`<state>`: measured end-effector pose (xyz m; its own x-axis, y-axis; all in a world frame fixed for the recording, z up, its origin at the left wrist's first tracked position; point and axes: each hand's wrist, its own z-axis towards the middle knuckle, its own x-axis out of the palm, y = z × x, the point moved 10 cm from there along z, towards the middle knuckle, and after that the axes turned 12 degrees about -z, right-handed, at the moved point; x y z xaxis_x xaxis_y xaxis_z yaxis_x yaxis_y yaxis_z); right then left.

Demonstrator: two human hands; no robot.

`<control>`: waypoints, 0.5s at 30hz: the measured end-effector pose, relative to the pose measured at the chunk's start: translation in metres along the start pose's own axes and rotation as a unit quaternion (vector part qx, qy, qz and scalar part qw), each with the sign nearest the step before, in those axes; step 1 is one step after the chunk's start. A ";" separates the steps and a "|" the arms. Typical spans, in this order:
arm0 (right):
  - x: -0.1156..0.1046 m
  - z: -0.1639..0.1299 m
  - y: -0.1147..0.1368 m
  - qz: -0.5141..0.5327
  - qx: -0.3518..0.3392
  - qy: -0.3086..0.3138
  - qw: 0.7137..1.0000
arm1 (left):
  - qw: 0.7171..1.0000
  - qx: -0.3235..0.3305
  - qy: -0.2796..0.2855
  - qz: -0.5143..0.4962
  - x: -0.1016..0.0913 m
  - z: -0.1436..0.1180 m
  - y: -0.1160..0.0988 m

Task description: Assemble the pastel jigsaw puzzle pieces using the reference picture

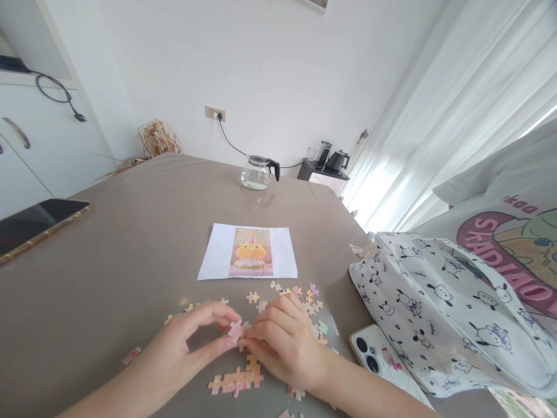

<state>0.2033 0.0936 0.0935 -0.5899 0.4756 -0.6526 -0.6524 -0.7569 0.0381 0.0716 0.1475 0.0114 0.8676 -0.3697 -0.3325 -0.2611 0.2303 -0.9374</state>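
Observation:
A pink puzzle piece (pixel 236 331) is pinched between the thumb and forefinger of my left hand (pixel 198 334). My right hand (pixel 289 339) is closed too, its fingertips meeting the piece's right edge; whether they hold a second piece I cannot make out. Just below both hands lies a joined section of orange and pink puzzle pieces (pixel 235 382). Loose puzzle pieces (pixel 310 299) are scattered around my right hand, some partly hidden by it. Beyond the hands rests a creased white sheet (pixel 217 251) with a printed picture of a yellow cartoon figure (pixel 250 253).
A white patterned bag (pixel 435 302) stands at the right, with a phone (pixel 385 360) beside it. Another phone (pixel 39 223) lies at the left edge of the brown table (pixel 143 232). A glass pot (pixel 256 174) stands farther back. Someone in a printed shirt (pixel 513 226) is at the right.

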 end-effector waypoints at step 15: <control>-0.009 0.007 -0.033 -0.008 0.101 -0.009 0.995 | 0.979 0.099 0.039 0.176 -0.003 0.013 -0.001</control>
<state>0.2270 0.1173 0.1035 -0.5855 0.4962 -0.6410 -0.7432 -0.6443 0.1802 0.0749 0.1598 0.0142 0.7017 -0.3032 -0.6448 -0.4436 0.5223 -0.7283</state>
